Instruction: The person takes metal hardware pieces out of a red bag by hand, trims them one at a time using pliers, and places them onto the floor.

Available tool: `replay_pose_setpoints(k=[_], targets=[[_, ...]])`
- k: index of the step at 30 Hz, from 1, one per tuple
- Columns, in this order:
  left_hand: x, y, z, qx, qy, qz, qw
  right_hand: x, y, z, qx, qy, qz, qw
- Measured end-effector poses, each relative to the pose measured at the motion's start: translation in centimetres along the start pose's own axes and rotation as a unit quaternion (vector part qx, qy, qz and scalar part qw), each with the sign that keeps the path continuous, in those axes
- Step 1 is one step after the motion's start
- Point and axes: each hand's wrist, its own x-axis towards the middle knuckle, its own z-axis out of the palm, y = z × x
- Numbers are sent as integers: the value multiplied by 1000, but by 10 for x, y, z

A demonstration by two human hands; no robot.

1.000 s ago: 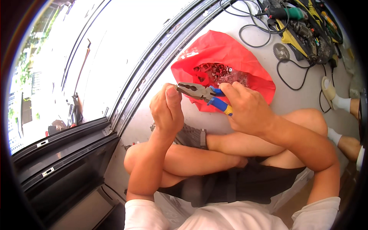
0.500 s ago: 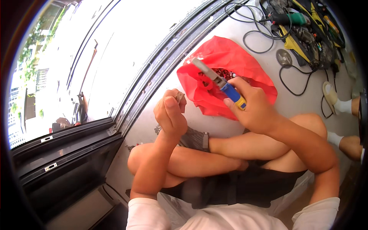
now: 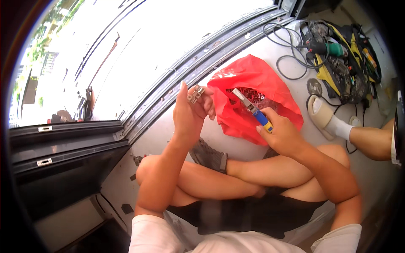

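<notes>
An open red bag (image 3: 276, 80) sits on the floor beyond your crossed legs (image 3: 219, 185), small metal parts (image 3: 258, 97) heaped inside. Left of the bag runs a dark metal door track (image 3: 202, 55). To its right lie a looped black cable (image 3: 292, 79), a black-and-yellow tool bag (image 3: 325, 78) with a green-and-black power tool (image 3: 334, 49) on it, and a toothed saw blade (image 3: 314, 87). Another person's slippered foot (image 3: 319, 114) stands just right of the bag.

Your right hand (image 3: 279, 131) is closed round the blue-and-yellow handles of pliers (image 3: 253, 110), whose head covers some of the bag's opening; whether their jaws are parted, I cannot tell. Your left hand (image 3: 192, 114), half open with thumb raised at the bag's left edge, holds a small metal fitting (image 3: 195, 94) against its fingers.

Half a second ago, that hand was curled tighter, mostly hiding the fitting, and the slippered foot was farther from the bag
</notes>
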Motion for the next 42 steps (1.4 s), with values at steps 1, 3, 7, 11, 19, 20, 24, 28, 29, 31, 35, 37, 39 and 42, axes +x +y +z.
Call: replay_pose_setpoints(k=[1, 3, 7, 11, 19, 20, 24, 28, 29, 31, 35, 37, 39, 42], targets=[[2, 3, -5, -27, -8, -14, 1000, 1, 3, 2, -7, -13, 22, 1000], [9, 10, -18, -66, -57, -27, 996, 4, 7, 4, -36, -27, 20, 999], [11, 56, -45, 224, -21, 28, 974, 5, 7, -5, -164, -102, 50, 980], [19, 81, -102, 537, -26, -12, 843, -4, 5, -4, -224, -185, 51, 956], [41, -24, -205, 677, -124, -254, 679, -14, 16, 0, -223, -217, -1, 950], [42, -34, -215, 716, -166, -233, 636, -17, 17, 3, -219, -224, -23, 949], [43, -60, -222, 743, -242, -243, 574, -29, 17, 7, -225, -198, -31, 954], [42, -26, -180, 839, -141, -149, 504, -39, 11, 6, -212, -165, -60, 961], [43, -17, -139, 823, -61, -61, 562, -42, 14, 5, -190, -131, -43, 972], [33, 6, -41, 750, 42, 85, 654, -39, 12, 0, -164, -88, -16, 982], [33, -4, 46, 656, -127, 276, 691, -36, -8, 8, 381, -128, 265, 877], [54, -29, 57, 672, -198, 161, 695, -41, -22, 8, 565, -52, 291, 771], [90, -70, 53, 791, -236, 62, 561, -45, -17, 7, 553, -29, 296, 778], [113, -122, 27, 800, -190, 148, 549, -47, -5, 13, 537, -18, 302, 788]])
